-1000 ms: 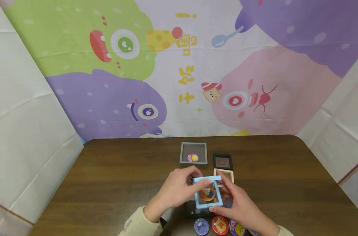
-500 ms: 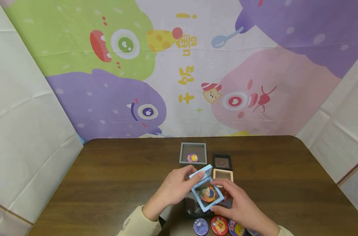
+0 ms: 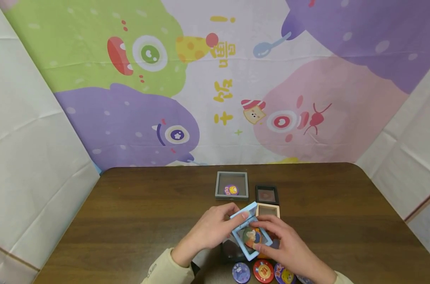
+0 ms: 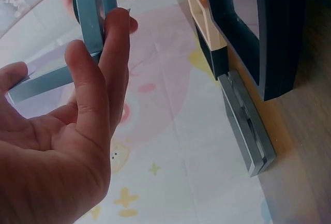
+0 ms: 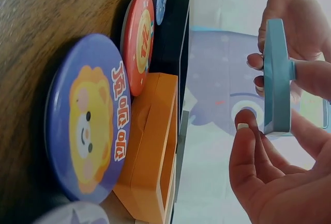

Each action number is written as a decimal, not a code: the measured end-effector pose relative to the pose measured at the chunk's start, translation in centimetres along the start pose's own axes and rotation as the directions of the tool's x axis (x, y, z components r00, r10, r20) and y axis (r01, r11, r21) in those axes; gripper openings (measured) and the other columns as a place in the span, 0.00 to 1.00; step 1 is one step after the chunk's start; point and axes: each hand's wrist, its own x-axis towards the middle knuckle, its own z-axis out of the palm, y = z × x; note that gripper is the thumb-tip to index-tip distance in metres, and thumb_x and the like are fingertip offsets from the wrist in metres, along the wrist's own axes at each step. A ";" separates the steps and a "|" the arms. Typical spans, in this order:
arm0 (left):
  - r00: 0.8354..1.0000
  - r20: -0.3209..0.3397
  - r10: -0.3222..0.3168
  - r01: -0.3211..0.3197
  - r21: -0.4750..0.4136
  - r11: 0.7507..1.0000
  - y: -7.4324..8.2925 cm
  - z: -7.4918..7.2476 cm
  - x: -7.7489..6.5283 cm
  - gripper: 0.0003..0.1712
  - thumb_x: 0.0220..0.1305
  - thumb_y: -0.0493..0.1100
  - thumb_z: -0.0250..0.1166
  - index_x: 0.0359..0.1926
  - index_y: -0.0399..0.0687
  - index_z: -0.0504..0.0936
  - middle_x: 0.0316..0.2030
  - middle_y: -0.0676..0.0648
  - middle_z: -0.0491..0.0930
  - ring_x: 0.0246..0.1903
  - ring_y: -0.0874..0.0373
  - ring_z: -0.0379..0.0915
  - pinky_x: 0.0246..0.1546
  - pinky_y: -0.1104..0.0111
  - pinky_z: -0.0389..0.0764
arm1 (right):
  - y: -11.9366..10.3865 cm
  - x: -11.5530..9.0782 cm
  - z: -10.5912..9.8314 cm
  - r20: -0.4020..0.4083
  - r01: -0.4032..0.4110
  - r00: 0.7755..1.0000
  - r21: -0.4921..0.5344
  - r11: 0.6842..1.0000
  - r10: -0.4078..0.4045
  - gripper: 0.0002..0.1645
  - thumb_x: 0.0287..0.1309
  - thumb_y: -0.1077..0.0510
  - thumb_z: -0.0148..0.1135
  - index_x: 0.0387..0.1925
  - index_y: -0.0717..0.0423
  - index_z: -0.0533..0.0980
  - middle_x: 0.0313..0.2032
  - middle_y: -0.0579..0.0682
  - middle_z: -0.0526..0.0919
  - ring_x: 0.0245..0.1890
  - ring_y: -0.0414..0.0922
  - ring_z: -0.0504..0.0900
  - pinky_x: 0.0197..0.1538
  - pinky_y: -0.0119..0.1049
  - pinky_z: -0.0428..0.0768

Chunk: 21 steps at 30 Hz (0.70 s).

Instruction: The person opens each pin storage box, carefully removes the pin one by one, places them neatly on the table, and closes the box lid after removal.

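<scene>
A light blue hinged display case (image 3: 241, 247) with clear film windows stands partly opened above the table. My left hand (image 3: 215, 223) holds it at the hinge side, thumb on the raised lid (image 5: 321, 115). A round badge (image 3: 252, 236), orange and green with a pale figure, lies against the film of the lower half. My right hand (image 3: 285, 242) pinches this badge, thumb at its lower edge and index finger at its upper edge. In the right wrist view, the light blue case (image 5: 277, 79) appears edge-on and the badge is hidden.
Beyond the hands are a grey frame (image 3: 231, 173) with a purple badge (image 3: 231, 190), a small black frame (image 3: 267, 202) and a beige frame (image 3: 268, 205). Below lie a large black frame (image 3: 232, 254), an orange frame (image 5: 142, 157) and several badges, including a red one (image 3: 263, 271).
The light blue case has swung from nearly facing the camera to a tilted, opened position. My right fingers have shifted from the case's edge onto the badge, which has turned.
</scene>
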 end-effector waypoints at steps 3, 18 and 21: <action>1.000 0.002 -0.013 0.013 -0.008 1.000 0.1 0.0 0.0 0.24 0.68 0.69 0.55 0.38 0.56 0.80 0.25 0.55 0.80 0.18 0.55 0.79 0.18 0.66 0.75 | 0.0 0.1 -0.1 0.002 -0.007 1.000 0.005 1.000 0.007 0.20 0.59 0.47 0.71 0.53 0.41 0.79 0.58 0.45 0.75 0.47 0.42 0.78 0.43 0.35 0.81; 0.999 -0.033 0.009 -0.007 0.039 0.999 -0.4 -0.2 0.3 0.26 0.67 0.72 0.53 0.36 0.58 0.80 0.21 0.56 0.78 0.16 0.62 0.73 0.17 0.67 0.71 | -0.2 0.4 -1.5 -0.065 0.002 0.998 0.038 0.999 0.001 0.08 0.63 0.58 0.68 0.37 0.43 0.76 0.39 0.40 0.79 0.35 0.38 0.78 0.36 0.34 0.80; 0.999 -0.042 0.012 -0.009 0.073 0.997 -0.5 -0.2 0.3 0.26 0.67 0.72 0.52 0.35 0.59 0.80 0.21 0.57 0.77 0.18 0.63 0.70 0.19 0.67 0.69 | -0.1 0.4 -2.1 -0.052 -0.001 0.999 0.020 1.000 0.002 0.07 0.64 0.58 0.67 0.38 0.44 0.76 0.34 0.38 0.78 0.33 0.37 0.77 0.35 0.33 0.79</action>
